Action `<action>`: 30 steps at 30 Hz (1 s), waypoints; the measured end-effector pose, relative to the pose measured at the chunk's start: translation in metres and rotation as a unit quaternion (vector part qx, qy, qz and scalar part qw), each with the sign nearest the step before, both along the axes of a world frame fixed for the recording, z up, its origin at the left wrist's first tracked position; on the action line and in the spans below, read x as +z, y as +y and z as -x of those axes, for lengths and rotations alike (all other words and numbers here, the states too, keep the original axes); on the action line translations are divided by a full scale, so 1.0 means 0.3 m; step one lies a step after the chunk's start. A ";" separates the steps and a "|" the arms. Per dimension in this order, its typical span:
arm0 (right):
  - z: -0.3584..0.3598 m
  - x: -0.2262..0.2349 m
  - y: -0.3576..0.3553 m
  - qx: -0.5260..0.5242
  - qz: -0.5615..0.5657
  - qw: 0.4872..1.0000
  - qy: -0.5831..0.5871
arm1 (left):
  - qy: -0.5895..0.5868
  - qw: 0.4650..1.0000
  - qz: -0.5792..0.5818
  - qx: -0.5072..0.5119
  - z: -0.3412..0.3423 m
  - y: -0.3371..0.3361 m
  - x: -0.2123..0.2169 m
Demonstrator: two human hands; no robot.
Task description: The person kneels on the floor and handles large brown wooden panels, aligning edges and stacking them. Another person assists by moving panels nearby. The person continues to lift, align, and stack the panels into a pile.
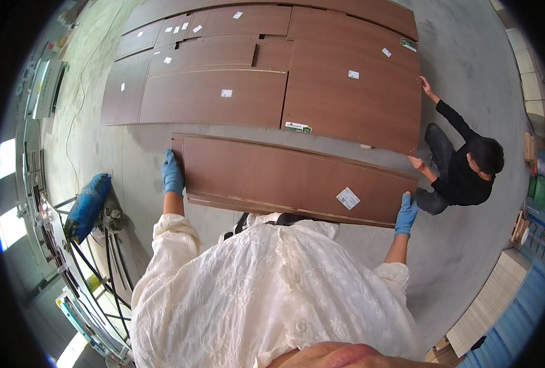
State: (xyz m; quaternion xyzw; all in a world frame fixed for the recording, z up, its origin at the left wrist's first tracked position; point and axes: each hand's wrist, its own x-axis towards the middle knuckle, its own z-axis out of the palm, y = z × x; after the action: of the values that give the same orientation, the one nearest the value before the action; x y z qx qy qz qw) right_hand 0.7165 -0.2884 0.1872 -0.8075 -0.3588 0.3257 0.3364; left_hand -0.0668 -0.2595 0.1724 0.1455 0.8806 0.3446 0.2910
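Head view shows my blue-gloved left hand (pixel 173 175) and right hand (pixel 405 214) clamped on opposite ends of the long brown laminated wood panel (pixel 285 181), which I judge stiff, heavy, best end-held.

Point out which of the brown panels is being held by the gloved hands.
The long brown panel nearest the person: left hand and right hand grip its two ends. The other panels lie flat on the floor beyond.

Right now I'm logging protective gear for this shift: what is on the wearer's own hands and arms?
Both the left hand and the right hand wear thin blue disposable-type gloves that end at the wrist. The forearms are bare below loose cream-white sleeves of patterned, lace-like fabric with gathered cuffs. No watch, cables or markings show.
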 end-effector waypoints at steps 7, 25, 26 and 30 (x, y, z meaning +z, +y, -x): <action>0.028 -0.011 0.223 0.056 0.013 0.998 0.006 | -0.026 0.996 0.034 0.073 0.050 -0.026 -0.022; 0.167 0.151 -0.230 -0.120 0.040 0.991 -0.042 | 0.032 0.988 0.050 -0.145 -0.013 0.458 0.052; 0.141 0.201 -0.273 -0.137 0.046 0.988 -0.046 | 0.002 0.990 0.031 -0.141 -0.064 0.476 0.089; 0.063 0.172 -0.474 -0.192 0.001 0.981 -0.013 | 0.018 0.977 -0.005 -0.214 -0.289 0.549 0.135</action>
State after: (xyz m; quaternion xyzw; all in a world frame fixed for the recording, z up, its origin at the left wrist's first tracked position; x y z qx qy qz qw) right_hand 0.6977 -0.4305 0.2388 -0.8655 -0.2014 0.2452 0.3876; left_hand 0.0198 -0.0948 0.2130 0.3384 0.8322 0.2758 0.3419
